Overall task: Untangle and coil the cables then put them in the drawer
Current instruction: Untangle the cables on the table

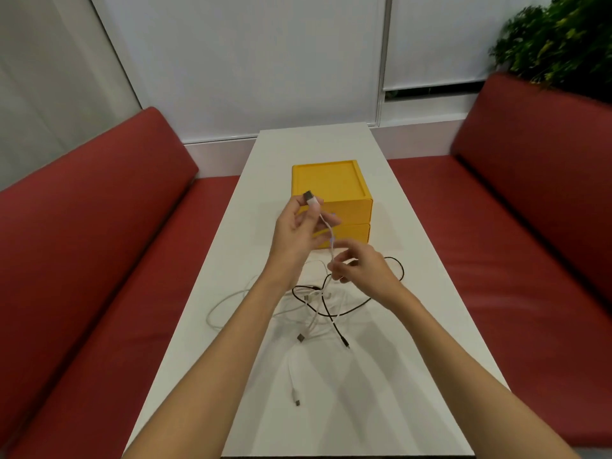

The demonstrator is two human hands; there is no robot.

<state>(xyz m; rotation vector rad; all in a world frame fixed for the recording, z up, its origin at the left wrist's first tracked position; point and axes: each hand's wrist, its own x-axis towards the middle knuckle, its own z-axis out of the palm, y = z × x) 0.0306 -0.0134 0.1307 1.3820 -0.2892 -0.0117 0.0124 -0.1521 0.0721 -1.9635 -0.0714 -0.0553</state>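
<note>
White cable (pixel 326 226): plug end raised above the table (pixel 414 326), pinched by the fingers of the left hand (pixel 298 233), plug pointing up and away. The long axis runs steeply down to the right hand (pixel 361 270), whose fingers pinch it. Below, it joins the tangle (pixel 318 303) with the black cable (pixel 351 311). We judge the right hand nearer the tangle. Yellow drawer unit (pixel 331 183) just behind, drawers closed.

Booth seating — red benches (pixel 99 243) flanking a narrow white table (pixel 414 309), café-like.
</note>
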